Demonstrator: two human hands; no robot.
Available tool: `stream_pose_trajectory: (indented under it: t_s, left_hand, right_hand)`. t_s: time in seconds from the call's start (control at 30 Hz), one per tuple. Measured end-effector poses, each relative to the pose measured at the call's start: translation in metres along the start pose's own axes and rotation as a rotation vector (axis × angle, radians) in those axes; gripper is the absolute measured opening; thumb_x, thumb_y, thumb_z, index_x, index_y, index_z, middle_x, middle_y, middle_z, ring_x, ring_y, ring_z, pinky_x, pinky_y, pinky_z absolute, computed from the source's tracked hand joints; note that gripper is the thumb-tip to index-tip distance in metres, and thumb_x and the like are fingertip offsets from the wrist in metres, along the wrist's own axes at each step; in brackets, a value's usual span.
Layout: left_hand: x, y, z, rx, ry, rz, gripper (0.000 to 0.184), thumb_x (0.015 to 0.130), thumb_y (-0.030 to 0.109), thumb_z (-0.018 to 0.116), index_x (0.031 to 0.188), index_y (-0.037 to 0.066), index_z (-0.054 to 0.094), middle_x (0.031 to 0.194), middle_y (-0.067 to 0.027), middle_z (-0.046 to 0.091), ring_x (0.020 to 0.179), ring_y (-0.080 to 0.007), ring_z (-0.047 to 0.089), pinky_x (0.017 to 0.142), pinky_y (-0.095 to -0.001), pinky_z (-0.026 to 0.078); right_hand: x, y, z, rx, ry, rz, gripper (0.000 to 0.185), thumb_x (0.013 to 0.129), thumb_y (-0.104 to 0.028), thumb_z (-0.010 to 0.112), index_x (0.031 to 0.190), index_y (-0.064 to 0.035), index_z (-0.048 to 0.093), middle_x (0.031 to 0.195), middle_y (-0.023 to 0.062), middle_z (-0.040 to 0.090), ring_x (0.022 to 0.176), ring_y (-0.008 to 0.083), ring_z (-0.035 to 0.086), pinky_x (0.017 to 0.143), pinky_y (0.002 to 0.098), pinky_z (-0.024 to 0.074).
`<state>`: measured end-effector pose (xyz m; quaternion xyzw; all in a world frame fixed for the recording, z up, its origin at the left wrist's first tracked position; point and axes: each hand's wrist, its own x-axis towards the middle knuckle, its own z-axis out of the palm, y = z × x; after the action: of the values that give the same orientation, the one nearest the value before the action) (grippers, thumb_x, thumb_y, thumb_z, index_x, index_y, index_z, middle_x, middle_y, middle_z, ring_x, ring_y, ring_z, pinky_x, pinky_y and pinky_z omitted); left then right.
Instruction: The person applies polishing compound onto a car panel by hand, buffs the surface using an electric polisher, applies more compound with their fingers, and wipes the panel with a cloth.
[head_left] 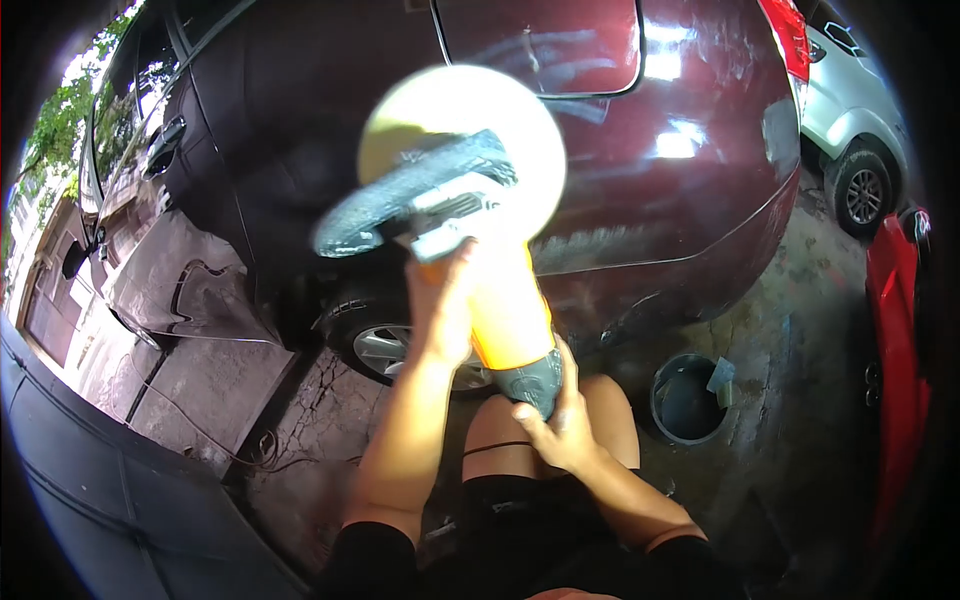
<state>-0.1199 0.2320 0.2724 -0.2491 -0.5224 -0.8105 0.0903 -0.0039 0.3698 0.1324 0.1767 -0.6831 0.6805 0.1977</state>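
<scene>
In front of the dark red car (690, 210) I hold a polisher (510, 310) with an orange body, a black rear end and a large, round, pale pad (535, 130). My left hand (445, 310) is closed around the front of the body, just below the black front handle (410, 195). At the black rear end, my right hand (562, 425) wraps round the grip. The pad faces the car's side panel above the wheel; whether it touches the paint cannot be made out. Pale smears mark the panel beside it.
A black bucket (688, 400) with a cloth-like piece (722, 380) on its rim stands at right. Beyond it are a red panel (895, 310) and a white vehicle (850, 100). A cable (215, 440) lies on the cracked floor at left, near the car's wheel (375, 345).
</scene>
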Motion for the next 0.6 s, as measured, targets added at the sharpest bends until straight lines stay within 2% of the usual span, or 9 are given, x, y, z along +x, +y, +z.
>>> stream_pose_trajectory:
  t_s: [0.1,0.2,0.27,0.33,0.4,0.5,0.6]
  left_hand:
    - [-0.011,-0.027,0.051,0.052,-0.043,0.0,0.062,0.092,0.014,0.083,0.141,-0.003,0.049,0.126,-0.012,0.068,0.112,-0.0178,0.068,0.095,-0.0361,0.058]
    - [0.0,-0.027,0.087,0.199,-0.118,0.062,0.063,0.091,0.011,0.084,0.139,-0.003,0.046,0.127,-0.015,0.065,0.113,-0.0198,0.067,0.097,-0.0375,0.058]
    - [0.012,-0.011,0.107,0.019,-0.142,-0.017,0.062,0.09,0.013,0.086,0.136,-0.005,0.047,0.124,-0.0149,0.067,0.107,-0.0184,0.069,0.091,-0.0354,0.06]
    - [0.028,-0.004,0.108,0.034,-0.151,-0.009,0.058,0.09,0.015,0.086,0.132,-0.005,0.051,0.117,-0.0135,0.069,0.103,-0.0171,0.07,0.087,-0.034,0.061]
    - [0.036,-0.004,0.099,0.148,-0.1,0.049,0.053,0.091,0.012,0.085,0.129,-0.005,0.053,0.114,-0.0135,0.071,0.101,-0.0168,0.072,0.086,-0.0346,0.062]
    - [0.022,0.007,0.091,0.049,-0.08,0.032,0.052,0.092,0.005,0.081,0.131,-0.005,0.049,0.116,-0.0151,0.07,0.105,-0.0213,0.073,0.089,-0.0364,0.063]
    - [0.009,-0.015,0.083,0.058,-0.069,0.049,0.063,0.091,0.005,0.082,0.14,-0.004,0.043,0.123,-0.0156,0.065,0.117,-0.0221,0.067,0.099,-0.0377,0.058]
  right_hand:
    - [-0.033,0.019,-0.029,0.04,0.081,0.127,0.108,0.097,-0.047,0.077,0.167,-0.0015,0.009,0.146,0.0272,0.058,0.135,0.0384,0.06,0.113,0.0462,0.0463]
    - [-0.041,0.019,-0.043,0.118,0.115,0.17,0.106,0.099,-0.05,0.073,0.167,-0.0029,0.008,0.121,0.0177,0.064,0.097,0.0264,0.068,0.086,0.0385,0.0566]
    - [-0.025,-0.007,-0.046,0.182,0.118,0.217,0.104,0.1,-0.049,0.072,0.167,-0.0041,0.006,0.107,0.0126,0.062,0.077,0.018,0.062,0.069,0.0317,0.0539]
    - [-0.006,-0.013,-0.043,0.228,0.134,0.194,0.102,0.101,-0.047,0.071,0.167,-0.0058,0.005,0.094,0.0077,0.06,0.059,0.0098,0.054,0.053,0.025,0.0482]
    - [0.006,-0.008,-0.042,0.239,0.101,0.134,0.101,0.101,-0.046,0.071,0.167,-0.0064,0.006,0.095,0.008,0.06,0.061,0.0104,0.055,0.055,0.0257,0.0497]
    - [-0.002,-0.006,-0.043,0.242,0.043,0.158,0.105,0.1,-0.047,0.073,0.167,-0.0046,0.004,0.096,0.0074,0.06,0.062,0.01,0.055,0.056,0.0249,0.049]
    - [-0.019,-0.004,-0.049,0.199,0.032,0.156,0.105,0.1,-0.048,0.072,0.167,-0.0032,0.004,0.101,0.0094,0.061,0.062,0.0107,0.056,0.057,0.0248,0.0482]
